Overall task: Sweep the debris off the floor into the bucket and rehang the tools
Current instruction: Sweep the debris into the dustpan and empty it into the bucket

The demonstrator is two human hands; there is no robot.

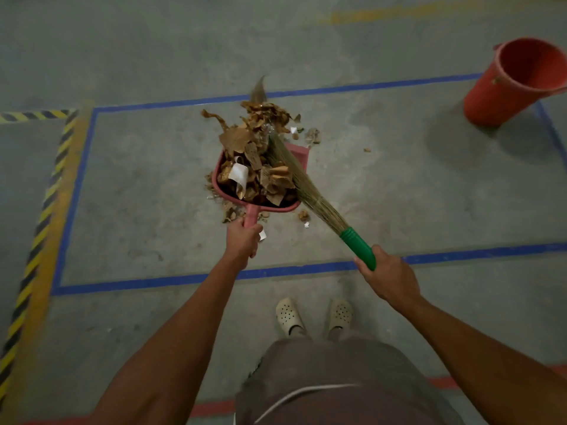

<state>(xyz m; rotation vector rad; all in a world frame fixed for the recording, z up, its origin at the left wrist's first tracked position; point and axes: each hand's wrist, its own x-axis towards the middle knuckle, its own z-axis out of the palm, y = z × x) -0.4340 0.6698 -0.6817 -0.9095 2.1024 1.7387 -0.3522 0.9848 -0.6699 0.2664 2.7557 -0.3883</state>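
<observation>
Closest to you, your shoes (288, 314) stand just behind the blue tape line (184, 279). Your left hand (244, 237) is at 11 o'clock. Its fingers are curled tight round the pink handle of the dustpan (219, 176). Your right hand (389, 277) is at 1 o'clock, wrapped round the near end of the broom (359, 245), on its green handle.

The dustpan is straight ahead at 12 o'clock. It is on the floor or just over it; I cannot tell which. It is hard plastic and should feel light. The handle is the right place to hold it.

The debris (257, 154) is heaped high in the pan, above its sides. It looks like dry brown paper scraps, with a few white ones. That stuff is light and loose, so I think it will slide or flutter off if you tip the pan or go fast. The bristles (294, 176) are soft and bendy, and they lie across the heap. You could press them down gently, like a lid, while you carry.

A few loose bits (313, 134) lie on the floor just past the pan, and more lie by its handle.

The bucket (506, 84) is far off at 2 o'clock, well apart from the pan, with its mouth open.
</observation>
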